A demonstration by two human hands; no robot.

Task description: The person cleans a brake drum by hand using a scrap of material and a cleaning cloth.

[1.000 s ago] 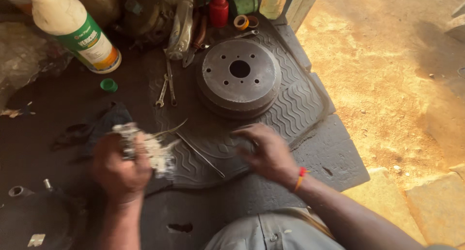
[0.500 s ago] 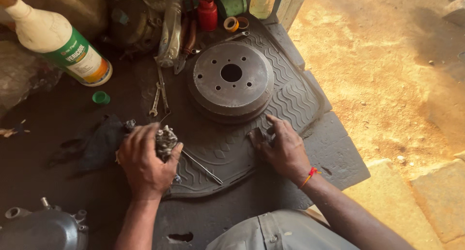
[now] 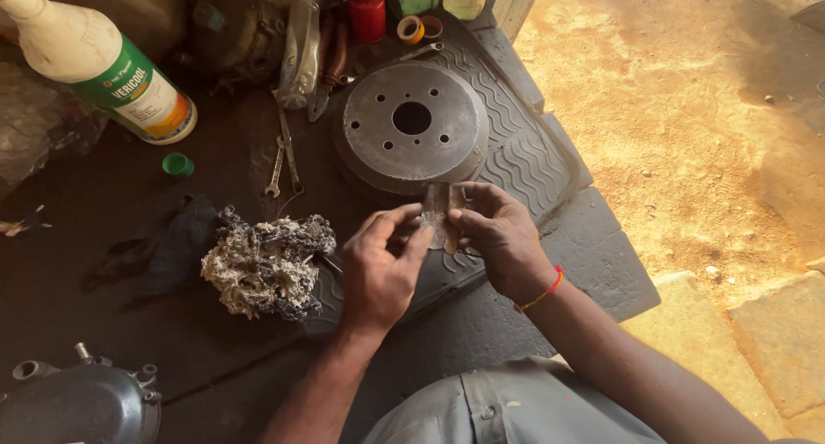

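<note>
Head view: left hand (image 3: 378, 268) and right hand (image 3: 498, 238) both pinch a small worn sheet (image 3: 440, 214), probably sandpaper, over the brake drum (image 3: 412, 126); next comes a flat, firm rub.

A dark floor (image 3: 103, 238) carries a ribbed rubber mat (image 3: 533, 165) with a brake drum (image 3: 411, 126) just beyond the hands, a wad of cotton waste (image 3: 268, 265) left of the left hand (image 3: 378, 268), and spanners (image 3: 284, 162), a green cap (image 3: 178, 165) and a white bottle (image 3: 103, 66) farther left.
</note>
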